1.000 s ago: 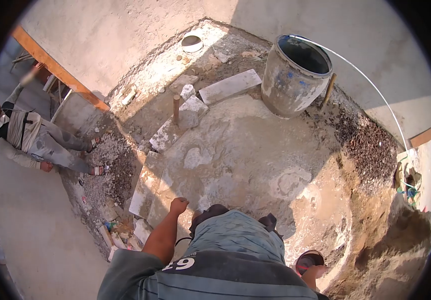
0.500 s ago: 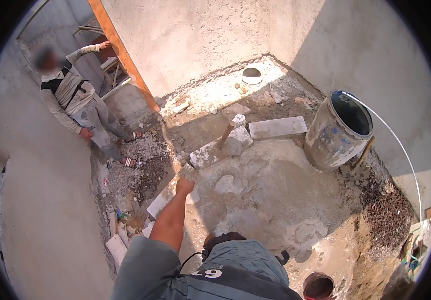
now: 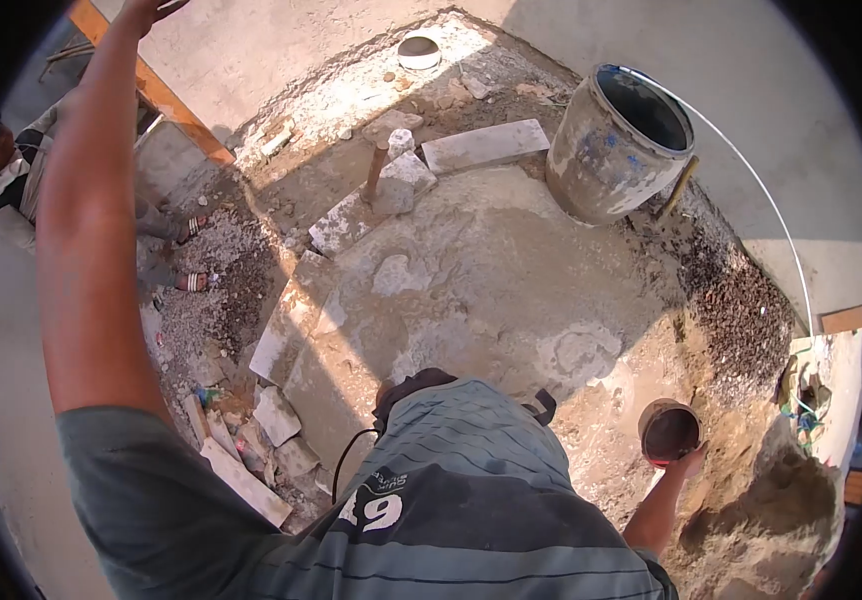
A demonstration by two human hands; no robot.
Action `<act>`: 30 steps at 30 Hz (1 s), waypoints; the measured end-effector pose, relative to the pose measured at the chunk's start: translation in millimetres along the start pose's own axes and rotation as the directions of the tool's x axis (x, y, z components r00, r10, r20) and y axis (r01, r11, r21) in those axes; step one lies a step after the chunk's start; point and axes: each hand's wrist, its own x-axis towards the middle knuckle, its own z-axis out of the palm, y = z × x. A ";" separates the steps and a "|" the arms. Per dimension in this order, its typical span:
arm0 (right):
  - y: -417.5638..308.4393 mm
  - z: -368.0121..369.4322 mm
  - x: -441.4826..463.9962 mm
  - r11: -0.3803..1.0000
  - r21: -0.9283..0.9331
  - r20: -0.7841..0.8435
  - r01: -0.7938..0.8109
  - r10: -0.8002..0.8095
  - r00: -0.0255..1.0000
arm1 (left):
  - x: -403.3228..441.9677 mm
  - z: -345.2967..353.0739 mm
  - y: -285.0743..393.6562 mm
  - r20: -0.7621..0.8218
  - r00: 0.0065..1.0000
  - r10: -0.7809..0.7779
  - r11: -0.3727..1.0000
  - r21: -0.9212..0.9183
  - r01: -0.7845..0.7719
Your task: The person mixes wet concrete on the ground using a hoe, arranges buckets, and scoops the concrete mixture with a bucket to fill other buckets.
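My left hand is raised at the top left edge of the view, partly cut off, with its visible fingers stretched out and nothing seen in them. At the lower right, my right hand grips the rim of a small dark bucket, whose open top faces up. Beneath lies a wet grey mortar patch, edged on its far and left sides by pale blocks. A wooden handle stands upright by the blocks.
A large stained barrel with a white hose stands at the back right. Dark gravel lies beside the right wall. Behind my raised arm, a person is partly hidden. Rubble lies at the lower left.
My left arm has swung up and left from over the blocks, now covering part of the other person. My right hand and the bucket have come further into view, up and to the right.
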 end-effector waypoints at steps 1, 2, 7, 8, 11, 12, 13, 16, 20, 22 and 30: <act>-4.1 -4.1 -5.6 0.999 0.029 0.003 0.012 -0.012 1.000 | -0.5 0.9 3.7 -0.032 0.999 -0.035 0.999 -0.001 0.035; -5.0 -9.8 -9.6 0.998 0.060 0.007 0.020 -0.020 1.000 | 3.6 2.5 6.6 -0.064 0.996 -0.067 0.998 0.001 0.068; 26.6 -39.6 -22.7 0.995 0.060 -0.045 -0.074 0.077 0.996 | 32.5 55.9 -72.4 -0.235 0.943 -0.236 0.971 -0.018 0.239; 27.3 -39.8 -43.5 0.987 0.134 -0.069 -0.086 0.096 0.993 | 14.3 78.4 -104.7 -0.217 0.936 -0.277 0.960 -0.037 0.276; 77.2 -56.5 -35.8 1.000 0.013 -0.213 -0.022 0.024 0.977 | -94.2 160.9 -228.7 -0.082 0.868 -0.490 0.872 -0.060 0.486; 91.0 -62.0 -40.7 0.998 -0.056 -0.307 0.026 -0.042 0.951 | -143.5 188.4 -273.0 -0.036 0.808 -0.588 0.808 -0.058 0.586; 86.4 -66.3 -63.7 0.994 -0.081 -0.270 -0.074 0.050 0.961 | -203.5 213.9 -315.7 0.011 0.715 -0.699 0.714 -0.050 0.699; 106.6 -98.2 -90.9 0.958 -0.223 -0.233 -0.179 0.126 0.964 | -392.6 270.8 -400.1 0.010 0.308 -0.951 0.308 0.097 0.947; 134.8 -136.4 -111.1 0.807 -0.512 -0.432 -0.293 0.052 0.900 | -558.4 340.0 -384.7 0.034 0.271 -0.962 0.261 0.405 0.876; 152.7 -154.5 -109.0 0.812 -0.476 -0.490 -0.337 0.073 0.869 | -610.4 364.0 -424.6 0.065 0.460 -0.886 0.436 0.459 0.774; 165.0 -141.7 -120.0 0.935 -0.259 -0.454 -0.244 0.105 0.885 | -581.7 371.2 -370.5 0.129 0.605 -0.785 0.590 0.452 0.669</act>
